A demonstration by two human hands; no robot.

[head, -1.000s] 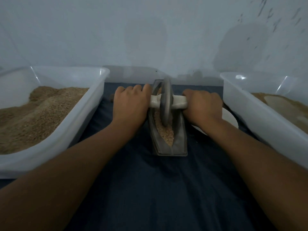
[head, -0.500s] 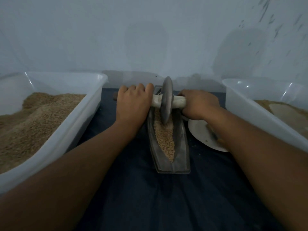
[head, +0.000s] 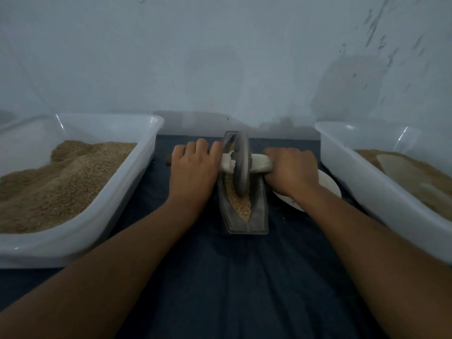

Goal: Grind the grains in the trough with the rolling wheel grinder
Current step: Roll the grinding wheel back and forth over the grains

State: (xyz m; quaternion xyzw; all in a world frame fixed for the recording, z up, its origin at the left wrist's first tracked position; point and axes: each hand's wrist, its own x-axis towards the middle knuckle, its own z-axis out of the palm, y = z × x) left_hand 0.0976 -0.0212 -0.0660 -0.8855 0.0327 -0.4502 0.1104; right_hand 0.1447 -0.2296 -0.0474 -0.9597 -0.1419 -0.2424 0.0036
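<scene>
Both hands are clenched around the handle of the rolling wheel grinder (head: 241,165): the left hand (head: 193,168) is wrapped over the rod at 9 o'clock of the wheel, the right hand (head: 291,171) over the cloth-wrapped stretch at 3 o'clock. A symmetrical grip of this kind is probably chosen so that the disc is kept upright and pressed evenly into the groove. The pale wrapping on the handle (head: 260,165) is judged to serve as padding or to stop slipping.

The trough (head: 259,211) is laid lengthwise from 12 to 6 o'clock on the dark cloth (head: 220,289), directly ahead of the person, so that the wheel can be rolled away and back along it. The wheel is seated toward the far half of the trough, its lower edge buried in the grains (head: 243,207), which are heaped along the groove and look largely whole at the near end; the grinding is judged unfinished.

One trough, one wheel and two hands are counted. Two white plastic tubs are seen: the left tub (head: 137,182) at 9 o'clock, holding a mound of brown grain, and the right tub (head: 354,172) at 3 o'clock, holding a flatter brown layer. One white plate (head: 329,184) is partly hidden behind the right wrist, presumably kept near for scooping or receiving the product.
</scene>
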